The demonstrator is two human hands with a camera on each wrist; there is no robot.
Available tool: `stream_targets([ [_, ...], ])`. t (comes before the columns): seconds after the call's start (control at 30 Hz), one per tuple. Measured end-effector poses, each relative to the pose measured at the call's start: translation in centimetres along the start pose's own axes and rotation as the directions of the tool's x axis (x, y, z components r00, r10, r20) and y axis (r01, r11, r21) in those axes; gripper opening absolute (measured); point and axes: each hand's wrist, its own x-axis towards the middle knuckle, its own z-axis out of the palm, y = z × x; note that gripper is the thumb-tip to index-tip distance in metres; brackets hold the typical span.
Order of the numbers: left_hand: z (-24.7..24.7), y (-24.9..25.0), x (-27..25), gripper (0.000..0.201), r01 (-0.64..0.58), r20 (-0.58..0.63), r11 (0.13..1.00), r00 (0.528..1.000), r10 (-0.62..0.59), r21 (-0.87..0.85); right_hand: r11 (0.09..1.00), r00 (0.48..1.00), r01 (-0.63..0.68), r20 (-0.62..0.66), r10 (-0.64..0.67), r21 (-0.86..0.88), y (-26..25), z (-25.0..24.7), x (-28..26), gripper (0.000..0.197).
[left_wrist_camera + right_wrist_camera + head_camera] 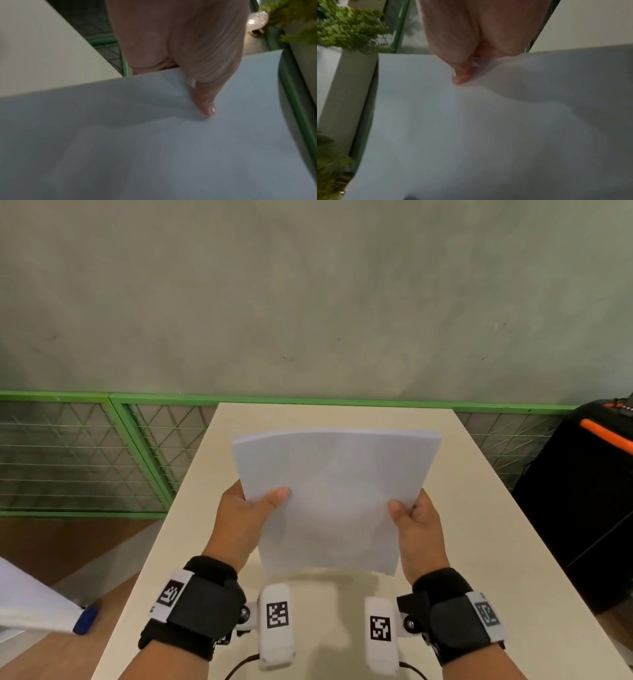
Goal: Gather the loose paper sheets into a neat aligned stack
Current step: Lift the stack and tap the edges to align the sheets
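A stack of white paper sheets is held up above the beige table, tilted toward me and bowed slightly. My left hand grips its left edge, thumb on the top sheet, fingers hidden underneath. My right hand grips the right edge the same way. In the left wrist view the thumb presses on the paper. The right wrist view shows the other thumb lying on the sheet. The sheets' far edges look nearly aligned.
A green-framed wire fence runs behind and left of the table. A black bag with orange trim stands at the right. A white object with a blue tip pokes in at lower left. Green plants show near the fence.
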Motion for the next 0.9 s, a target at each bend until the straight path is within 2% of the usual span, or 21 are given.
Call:
stream_targets([
  [0.27, -0.4, -2.0, -0.6, 0.028, 0.026, 0.01, 1.0, 1.0, -0.026, 0.006, 0.999, 0.995, -0.051, 0.086, 0.051, -0.006, 2.1, -0.8, -0.9, 0.021],
  [0.43, -0.3, -1.9, -0.8, 0.046, 0.038, 0.016, 0.999, 0.999, -0.038, 0.006, 1.0, 0.997, -0.008, 0.079, 0.01, -0.021, 1.8, -0.7, -0.3, 0.027],
  [0.5, -0.3, -2.0, -0.8, 0.047, 0.025, 0.018, 1.0, 1.0, -0.026, 0.014, 1.0, 0.998, -0.001, 0.07, 0.002, -0.023, 1.4, -0.7, 0.0, 0.029],
  [0.53, -0.3, -2.1, -0.8, 0.044, 0.021, 0.017, 1.0, 1.0, -0.022, 0.019, 1.0, 0.998, 0.002, 0.07, -0.001, -0.02, 1.2, -0.7, 0.0, 0.032],
  [0.63, -0.4, -2.4, -0.8, 0.034, 0.03, 0.022, 0.999, 0.999, -0.03, 0.02, 1.0, 0.997, 0.02, 0.077, -0.019, -0.021, 1.1, -0.9, 0.2, 0.06],
  [0.67, -0.4, -2.5, -0.8, 0.035, 0.04, 0.031, 0.999, 0.999, -0.04, 0.018, 1.0, 0.997, 0.024, 0.078, -0.023, -0.019, 1.1, -0.9, 0.3, 0.057],
  [0.77, -0.4, -2.9, -1.0, 0.047, 0.063, 0.078, 0.998, 0.995, -0.064, 0.021, 0.999, 0.996, 0.038, 0.079, -0.037, -0.01, 0.8, -0.6, 0.6, 0.032],
  [0.9, -0.9, -3.1, -0.8, 0.041, 0.077, 0.103, 0.996, 0.991, -0.081, 0.04, 0.997, 0.996, 0.073, 0.047, -0.072, -0.012, -0.1, 0.0, 0.6, 0.038],
])
